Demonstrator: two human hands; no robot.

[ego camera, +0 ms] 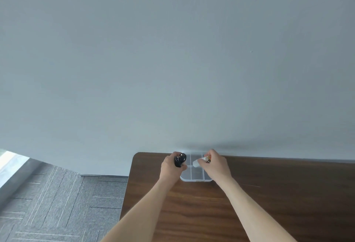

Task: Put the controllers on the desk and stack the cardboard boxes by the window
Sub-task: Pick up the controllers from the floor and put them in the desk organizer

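- a small black controller (180,159) is being gripped in the left hand (171,166), fingers curled round it, and is being held just over the far left corner of the clear compartment box (196,175) on the desk (269,193).
- a small whitish object with an orange-and-dark end (202,160) is being pinched by the right hand (214,166) above the same box; what it is cannot be told.
- no cardboard boxes are being shown; a strip of bright window (9,162) is being seen at the far left, past the carpet (48,203).
- risk, as a judgement: both items are being carried close to the desk's back edge by the wall (172,59), so a careless release could be sending one rolling off behind or to the left corner.
- the controller could also be ending up in a box compartment rather than on the desk surface, since it is being held over the dividers.
- both forearms are being stretched forward and converging, wrists low, hands near each other but apart.
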